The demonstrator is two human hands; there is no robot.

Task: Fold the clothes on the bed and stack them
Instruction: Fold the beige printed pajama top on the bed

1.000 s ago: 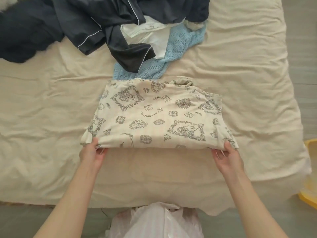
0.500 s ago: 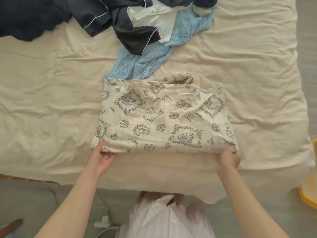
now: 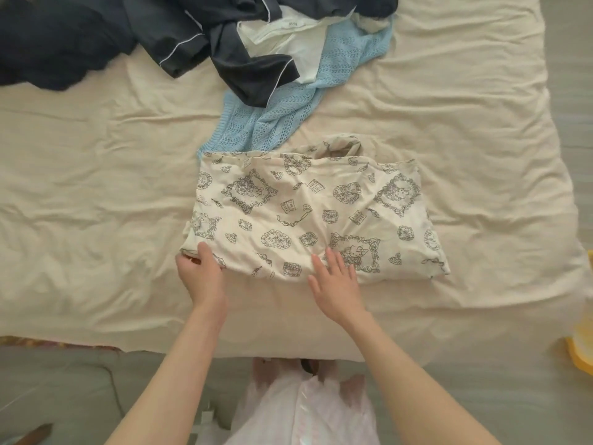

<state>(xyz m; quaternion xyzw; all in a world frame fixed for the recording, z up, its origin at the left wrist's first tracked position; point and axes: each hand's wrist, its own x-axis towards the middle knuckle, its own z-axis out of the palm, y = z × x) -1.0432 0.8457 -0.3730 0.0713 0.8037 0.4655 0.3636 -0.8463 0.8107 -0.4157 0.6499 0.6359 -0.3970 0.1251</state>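
A cream garment (image 3: 308, 210) printed with grey frames and hearts lies folded into a wide rectangle in the middle of the bed (image 3: 80, 187). My left hand (image 3: 200, 274) grips its near left corner, thumb on top of the cloth. My right hand (image 3: 335, 281) lies flat on the near edge around the middle, fingers straight and spread. Behind it sits an unfolded heap: a light blue knit (image 3: 288, 104), a white garment (image 3: 298, 43) and dark navy clothes with white piping (image 3: 199, 36).
The beige sheet is wrinkled all around the garment. A yellow container (image 3: 582, 351) stands on the floor at the right edge. A pale pink skirt (image 3: 301, 412) hangs below at the bed's near edge. Grey floor shows at the lower left.
My right hand let go of the near right corner and moved left onto the middle of the near edge, flat. My left hand stayed at the left corner.
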